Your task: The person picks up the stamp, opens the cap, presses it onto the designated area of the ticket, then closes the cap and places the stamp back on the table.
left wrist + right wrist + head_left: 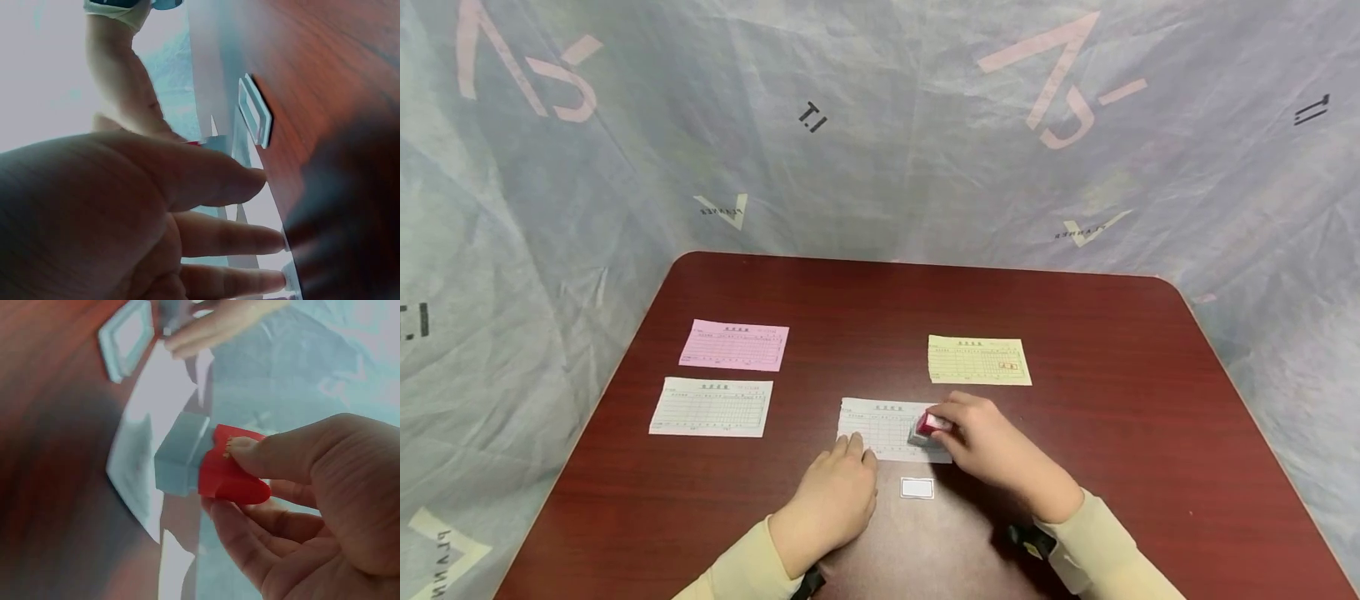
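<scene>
My right hand (988, 437) pinches a rubber stamp (225, 464) between thumb and fingers; it has a red upper part and a pale grey base. In the head view the stamp is over the right part of a white form slip (880, 429); I cannot tell whether its base touches the paper. My left hand (838, 492) rests with extended fingertips on that slip's lower left edge. Just below the slip lies a small white rectangular piece with a rim, like a stamp cap (917, 488).
A yellow form slip (973, 361) with a red boxed mark (1008, 366) lies beyond my right hand. To the left are a pink slip (733, 346) and another white slip (711, 408). The dark red table (865, 317) has grey printed sheeting (887, 183) around it.
</scene>
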### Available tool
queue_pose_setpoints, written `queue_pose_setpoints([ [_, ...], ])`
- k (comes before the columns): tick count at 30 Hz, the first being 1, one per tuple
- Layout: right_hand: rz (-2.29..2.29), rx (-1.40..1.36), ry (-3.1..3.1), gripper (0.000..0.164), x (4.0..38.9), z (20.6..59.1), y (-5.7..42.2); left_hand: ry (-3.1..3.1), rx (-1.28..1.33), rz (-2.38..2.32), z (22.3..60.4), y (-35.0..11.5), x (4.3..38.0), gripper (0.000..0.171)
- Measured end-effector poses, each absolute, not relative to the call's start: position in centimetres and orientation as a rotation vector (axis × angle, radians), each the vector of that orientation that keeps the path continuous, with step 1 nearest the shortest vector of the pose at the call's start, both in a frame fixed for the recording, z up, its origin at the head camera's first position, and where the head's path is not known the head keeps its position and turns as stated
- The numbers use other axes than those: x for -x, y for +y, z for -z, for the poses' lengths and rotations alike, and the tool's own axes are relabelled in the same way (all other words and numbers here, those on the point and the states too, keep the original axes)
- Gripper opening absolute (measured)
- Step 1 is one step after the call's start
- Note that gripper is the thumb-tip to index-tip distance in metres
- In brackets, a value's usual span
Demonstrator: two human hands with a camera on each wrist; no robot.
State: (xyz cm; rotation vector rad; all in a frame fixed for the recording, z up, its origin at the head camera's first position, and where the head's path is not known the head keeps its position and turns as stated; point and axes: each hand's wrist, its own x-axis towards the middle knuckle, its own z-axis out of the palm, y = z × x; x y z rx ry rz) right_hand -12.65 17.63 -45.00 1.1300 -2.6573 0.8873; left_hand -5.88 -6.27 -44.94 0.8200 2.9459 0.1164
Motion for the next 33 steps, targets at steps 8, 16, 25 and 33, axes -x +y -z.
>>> queue_pose_setpoints([
  [8,-0.993,-0.894,-2.610,0.023,13.0,43.0,21.2,2.913,-0.849,-0.087,44.9,-5.3,6.2,0.042],
  [16,-1.008,-0.730,-2.579,0.032,12.7,41.6,24.1,2.873,-0.932,-0.079,45.0,-4.1,6.8,0.034],
  [25,-1.024,-0.692,-2.593,0.032,12.3,41.1,24.7,2.844,-1.005,-0.028,44.9,-2.6,7.2,0.037],
  [33,-1.150,-0.730,-2.625,0.028,11.5,40.4,25.0,2.819,-1.004,-0.014,44.7,-1.4,7.7,0.031],
])
